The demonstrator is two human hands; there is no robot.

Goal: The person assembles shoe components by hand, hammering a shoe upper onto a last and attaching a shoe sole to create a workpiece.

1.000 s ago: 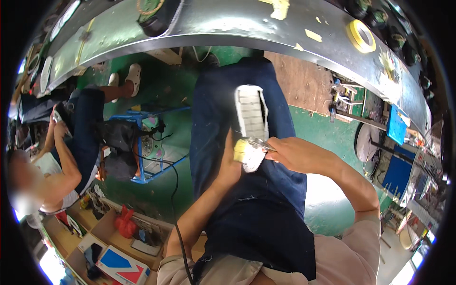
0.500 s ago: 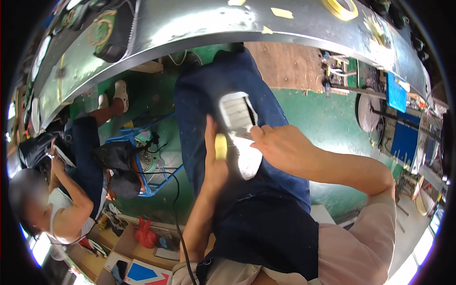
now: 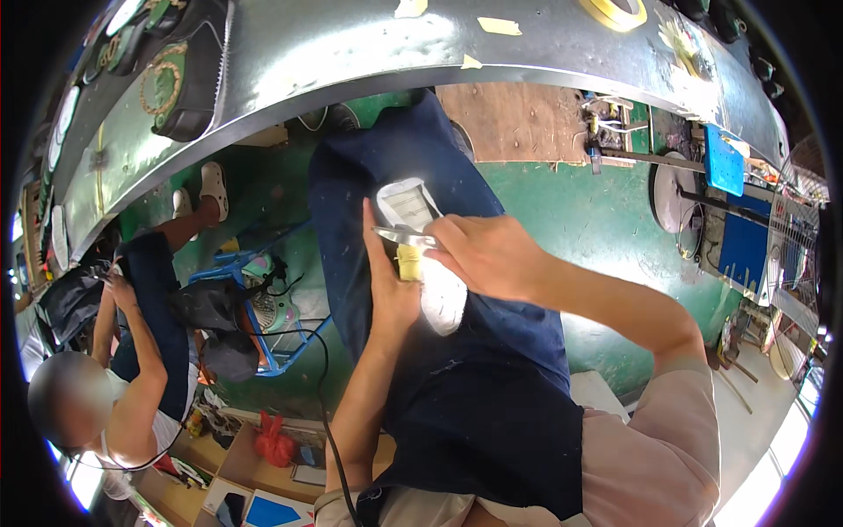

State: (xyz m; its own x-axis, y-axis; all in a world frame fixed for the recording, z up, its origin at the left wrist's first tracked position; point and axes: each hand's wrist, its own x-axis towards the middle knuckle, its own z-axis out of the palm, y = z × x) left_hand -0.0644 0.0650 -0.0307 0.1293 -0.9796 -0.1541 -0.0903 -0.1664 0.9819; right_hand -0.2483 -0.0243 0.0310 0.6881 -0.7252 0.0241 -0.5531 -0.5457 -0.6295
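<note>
Both hands meet at the centre of the frame, over a white shoe sole [image 3: 430,263] that lies on the person's dark blue apron [image 3: 465,386]. Left hand [image 3: 386,281] stands edge-on, fingers straight and pointing toward the top of the frame, pressed flat against the left side of the sole rather than curled round it. Right hand [image 3: 487,255] comes in from the right, its fingers curled tight around a slim metal tool [image 3: 399,234] whose shiny tip pokes leftward across the sole, just beside the left hand's fingers. A small yellow piece [image 3: 409,262] sits between the two hands, touching the sole; whether either hand grips it I cannot tell.

Under the apron the lap runs from the centre down to the lower edge, with a pale pink sleeve [image 3: 650,457] at the lower right. Above, a curved metal workbench [image 3: 369,61] sweeps across the top of the frame, carrying a roll of yellow tape [image 3: 619,10] at the upper right and dark shoe parts [image 3: 189,79] at the upper left. Green floor [image 3: 571,202] shows below it. At the left, another person [image 3: 132,351] sits bent over, beside a blue stool frame [image 3: 281,334]. A red bag [image 3: 274,439] lies at the lower left.
</note>
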